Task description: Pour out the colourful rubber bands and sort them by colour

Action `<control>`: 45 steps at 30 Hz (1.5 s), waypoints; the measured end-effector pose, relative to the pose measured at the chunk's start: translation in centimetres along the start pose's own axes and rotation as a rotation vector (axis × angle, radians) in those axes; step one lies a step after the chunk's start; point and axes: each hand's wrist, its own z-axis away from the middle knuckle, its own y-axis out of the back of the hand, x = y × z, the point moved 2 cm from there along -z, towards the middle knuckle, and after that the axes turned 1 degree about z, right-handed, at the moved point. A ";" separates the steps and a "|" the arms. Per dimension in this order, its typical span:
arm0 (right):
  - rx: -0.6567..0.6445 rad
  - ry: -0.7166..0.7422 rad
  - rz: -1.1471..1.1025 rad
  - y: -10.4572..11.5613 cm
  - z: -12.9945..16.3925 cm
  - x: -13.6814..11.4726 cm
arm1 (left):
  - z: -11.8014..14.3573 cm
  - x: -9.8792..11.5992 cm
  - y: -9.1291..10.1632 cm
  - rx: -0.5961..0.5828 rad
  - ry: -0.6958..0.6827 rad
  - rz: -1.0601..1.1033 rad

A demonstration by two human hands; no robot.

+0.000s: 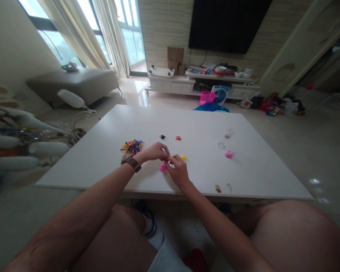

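My left hand (155, 151), with a brown watch on its wrist, reaches over the middle of the white table (209, 132). Its fingertips pinch together and meet those of my right hand (178, 169), which is also closed in a pinch. Whatever they hold is too small to name. Just below the fingers lies a small pink pile (163, 167), and a yellow pile (183, 157) sits behind my right hand. Beyond the hands are a little black cluster (162, 137) and several red pieces (178, 138). A mixed heap of small colourful pieces (132, 146) lies left, partly behind my left wrist.
To the right stand a pink cup-like item (229, 154), a clear container (229, 133) and a clear round piece (221, 145). Near the front edge lie a yellow figure charm (218, 188) and a pale flat piece (229, 187). My knees are below the table edge.
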 end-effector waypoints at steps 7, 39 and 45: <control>-0.049 0.047 0.032 0.8 -0.2 0.5 | -0.2 -0.5 0.0 -0.003 0.024 0.039; -0.091 0.052 0.277 5.1 -1.0 7.9 | -0.3 -1.9 2.6 0.121 -0.004 -0.209; -0.080 0.038 0.261 5.1 -0.9 7.8 | -0.5 -2.5 3.2 0.112 -0.013 -0.238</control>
